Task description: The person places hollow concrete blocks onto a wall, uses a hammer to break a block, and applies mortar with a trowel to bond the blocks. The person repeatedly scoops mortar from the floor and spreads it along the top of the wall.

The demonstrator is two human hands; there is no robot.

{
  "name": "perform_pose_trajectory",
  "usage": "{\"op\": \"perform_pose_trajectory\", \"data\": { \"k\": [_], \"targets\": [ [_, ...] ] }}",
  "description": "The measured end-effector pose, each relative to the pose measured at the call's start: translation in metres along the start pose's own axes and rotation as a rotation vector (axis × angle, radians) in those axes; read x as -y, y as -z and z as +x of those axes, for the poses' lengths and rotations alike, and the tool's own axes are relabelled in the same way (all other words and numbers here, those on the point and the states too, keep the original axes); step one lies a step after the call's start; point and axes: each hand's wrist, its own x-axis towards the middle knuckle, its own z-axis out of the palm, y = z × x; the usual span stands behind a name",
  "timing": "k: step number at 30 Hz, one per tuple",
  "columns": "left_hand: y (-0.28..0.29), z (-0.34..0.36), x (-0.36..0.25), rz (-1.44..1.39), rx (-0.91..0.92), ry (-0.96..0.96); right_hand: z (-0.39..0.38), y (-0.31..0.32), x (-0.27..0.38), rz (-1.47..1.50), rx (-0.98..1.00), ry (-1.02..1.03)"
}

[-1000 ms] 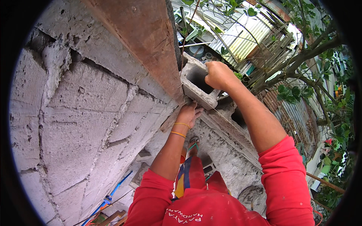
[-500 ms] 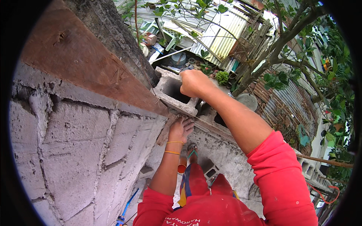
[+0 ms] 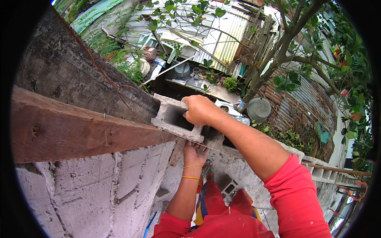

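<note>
A grey hollow concrete block [image 3: 172, 129] sits at the top end of the low block wall [image 3: 214, 141], against a rough reddish wooden beam [image 3: 75, 131]. My right hand [image 3: 200, 111] grips the block's far-right edge, fingers bent into its dark hollow. Below the block's near edge, my left hand [image 3: 194, 154] is palm up with fingers extended, their tips at its underside and partly hidden. A thin line runs along the near edge of the blocks.
A cracked block wall [image 3: 87, 186] stands at left below the beam. Beyond are corrugated sheets [image 3: 222, 35], a tree [image 3: 293, 31], plants and a bucket [image 3: 258, 109]. A rusty rod [image 3: 337, 168] juts out at right. Loose blocks [image 3: 228, 185] lie near my feet.
The view has swung, bringing more of the yard and beam into sight, with the block lower in the picture. My right hand still grips it; my left hand remains underneath.
</note>
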Motion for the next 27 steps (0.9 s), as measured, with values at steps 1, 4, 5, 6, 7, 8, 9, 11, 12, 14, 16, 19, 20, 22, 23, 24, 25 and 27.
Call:
{"op": "perform_pose_trajectory", "data": {
  "k": [1, 4, 5, 6, 7, 8, 9, 11, 12, 14, 16, 19, 20, 22, 23, 24, 25, 27],
  "targets": [
    [0.001, 0.001, 0.0, -0.019, 0.007, 0.004, 0.0, -0.001, 0.001, 0.002, -0.001, -0.009],
    [0.008, 0.005, 0.001, -0.025, 0.031, 0.001, -0.002, -0.001, 0.002, 0.006, -0.01, -0.013],
    [0.011, 0.007, 0.001, -0.018, 0.038, -0.003, -0.003, 0.0, 0.003, 0.013, -0.014, -0.015],
    [0.013, 0.009, 0.001, -0.024, 0.059, -0.004, -0.004, 0.0, 0.003, 0.017, -0.019, -0.01],
    [0.015, 0.011, 0.002, -0.031, 0.08, -0.006, -0.005, 0.001, 0.003, 0.012, -0.021, -0.004],
    [0.017, 0.012, 0.003, -0.042, 0.073, 0.003, -0.006, 0.001, 0.003, 0.02, -0.028, 0.005],
    [0.018, 0.012, 0.003, -0.031, 0.101, -0.013, -0.006, 0.002, 0.003, 0.021, -0.033, 0.014],
    [0.019, 0.013, 0.004, -0.015, 0.104, -0.023, -0.007, 0.003, 0.002, 0.017, -0.034, 0.019],
    [0.019, 0.013, 0.004, -0.003, 0.096, -0.032, -0.006, 0.003, 0.002, 0.022, -0.03, 0.021],
    [0.017, 0.012, 0.004, 0.017, 0.085, -0.05, -0.005, 0.003, 0.002, 0.024, -0.038, 0.022],
    [0.015, 0.01, 0.003, 0.023, 0.077, -0.04, -0.005, 0.003, 0.002, -0.002, -0.04, 0.036],
    [0.012, 0.007, 0.002, 0.025, 0.068, -0.046, -0.005, 0.001, 0.002, -0.02, -0.044, 0.031],
    [0.011, 0.006, 0.002, 0.026, 0.065, -0.051, -0.005, 0.0, 0.002, -0.025, -0.039, 0.025],
    [0.011, 0.005, 0.002, 0.036, 0.079, -0.055, -0.005, -0.003, 0.001, -0.014, -0.05, 0.019],
    [0.012, 0.005, 0.002, 0.041, 0.087, -0.054, -0.006, -0.004, 0.001, -0.019, -0.061, 0.017],
    [0.013, 0.006, 0.002, 0.039, 0.084, -0.056, -0.006, -0.005, 0.001, -0.015, -0.063, 0.014],
    [0.013, 0.006, 0.003, 0.037, 0.081, -0.057, -0.006, -0.006, 0.001, -0.017, -0.069, 0.013],
    [0.014, 0.007, 0.004, 0.037, 0.078, -0.064, -0.006, -0.007, 0.0, -0.009, -0.066, 0.007]
  ]
}}
